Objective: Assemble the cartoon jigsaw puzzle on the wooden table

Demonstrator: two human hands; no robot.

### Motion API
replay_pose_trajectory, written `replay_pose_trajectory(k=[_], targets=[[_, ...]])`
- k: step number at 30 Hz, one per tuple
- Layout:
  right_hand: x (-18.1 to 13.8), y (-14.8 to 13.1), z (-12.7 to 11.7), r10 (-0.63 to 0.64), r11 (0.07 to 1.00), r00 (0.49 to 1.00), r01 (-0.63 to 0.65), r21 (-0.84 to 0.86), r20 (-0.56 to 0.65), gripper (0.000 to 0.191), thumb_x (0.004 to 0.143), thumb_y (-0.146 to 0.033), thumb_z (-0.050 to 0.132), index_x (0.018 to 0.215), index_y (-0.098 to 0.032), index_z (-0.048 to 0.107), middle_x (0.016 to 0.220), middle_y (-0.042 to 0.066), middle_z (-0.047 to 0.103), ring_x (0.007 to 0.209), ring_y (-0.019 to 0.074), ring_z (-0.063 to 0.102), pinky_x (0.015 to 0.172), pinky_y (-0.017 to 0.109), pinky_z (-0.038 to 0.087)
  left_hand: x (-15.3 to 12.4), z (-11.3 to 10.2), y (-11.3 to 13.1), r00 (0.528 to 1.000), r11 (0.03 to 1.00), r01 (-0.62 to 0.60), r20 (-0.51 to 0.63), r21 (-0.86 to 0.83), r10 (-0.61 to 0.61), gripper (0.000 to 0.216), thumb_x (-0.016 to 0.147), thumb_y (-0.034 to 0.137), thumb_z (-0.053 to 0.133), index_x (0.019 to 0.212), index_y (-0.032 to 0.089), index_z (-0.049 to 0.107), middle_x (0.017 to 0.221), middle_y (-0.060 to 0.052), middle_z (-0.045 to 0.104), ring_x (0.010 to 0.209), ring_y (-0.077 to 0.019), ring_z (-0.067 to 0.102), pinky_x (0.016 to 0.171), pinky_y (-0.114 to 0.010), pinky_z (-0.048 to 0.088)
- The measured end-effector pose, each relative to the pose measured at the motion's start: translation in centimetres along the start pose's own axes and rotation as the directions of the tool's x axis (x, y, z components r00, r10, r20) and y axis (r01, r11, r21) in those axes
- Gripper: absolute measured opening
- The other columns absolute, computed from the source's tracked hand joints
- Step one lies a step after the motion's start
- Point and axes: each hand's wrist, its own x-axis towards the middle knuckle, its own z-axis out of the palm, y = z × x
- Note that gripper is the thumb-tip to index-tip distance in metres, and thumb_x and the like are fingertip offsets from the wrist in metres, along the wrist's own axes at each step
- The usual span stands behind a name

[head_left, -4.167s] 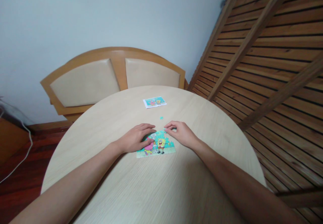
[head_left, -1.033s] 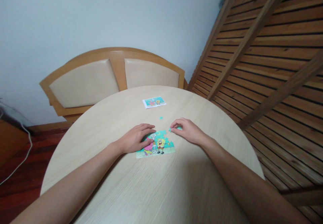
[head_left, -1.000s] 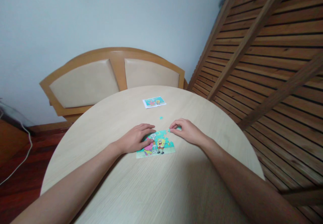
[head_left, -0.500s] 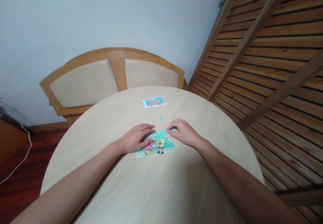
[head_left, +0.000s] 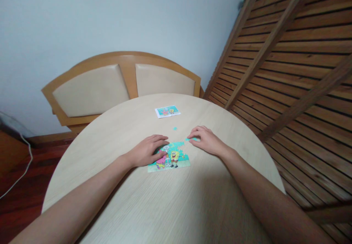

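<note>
A partly assembled jigsaw puzzle [head_left: 174, 162] with cartoon figures on turquoise lies on the table, its upper right side notched. My left hand [head_left: 150, 150] rests flat over the puzzle's left part, fingers extended and apart, hiding some of the picture. Just off the upper right edge, my right hand [head_left: 206, 139] pinches turquoise puzzle pieces [head_left: 188, 139] between thumb and fingers; how many are joined there I cannot tell. A loose turquoise puzzle piece [head_left: 175, 128] lies farther back, touched by neither hand.
Behind the puzzle lies a printed picture card [head_left: 167, 111] with similar cartoon figures. The round table [head_left: 165, 207] has a padded wooden headboard [head_left: 132, 73] behind it. Wooden slats [head_left: 297, 64] lean on the right, and a white cable [head_left: 29, 156] hangs at left.
My right hand has shifted right, away from the puzzle's upper corner, with turquoise pieces now apart from it. The notched edge shows more. My left hand has stayed put.
</note>
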Motion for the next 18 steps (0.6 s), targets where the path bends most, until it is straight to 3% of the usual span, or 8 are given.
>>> replay_pose_trajectory(k=[9, 18], targets=[[-0.13, -0.49, -0.09, -0.01, 1.0, 0.999, 0.01, 0.004, 0.033, 0.013, 0.085, -0.02, 0.068, 0.094, -0.025, 0.076, 0.104, 0.005, 0.072, 0.104, 0.0256, 0.061, 0.097, 0.044, 0.043, -0.01, 0.07, -0.02, 1.0, 1.0, 0.002, -0.004, 0.004, -0.002, 0.038, 0.101, 0.04, 0.051, 0.133, 0.02, 0.06, 0.14, -0.014, 0.059, 0.129, -0.0282, 0.056, 0.11, -0.046, 0.046], [-0.16, -0.62, -0.38, 0.007, 1.0, 0.999, -0.008, 0.005, 0.049, 0.005, 0.085, -0.024, 0.07, 0.089, -0.023, 0.074, 0.101, 0.005, 0.072, 0.102, 0.0252, 0.062, 0.095, 0.043, 0.043, 0.01, 0.09, 0.04, 1.0, 1.0, 0.001, -0.003, 0.001, -0.001, 0.039, 0.102, 0.04, 0.051, 0.134, 0.02, 0.059, 0.14, -0.014, 0.059, 0.129, -0.0283, 0.055, 0.11, -0.046, 0.046]])
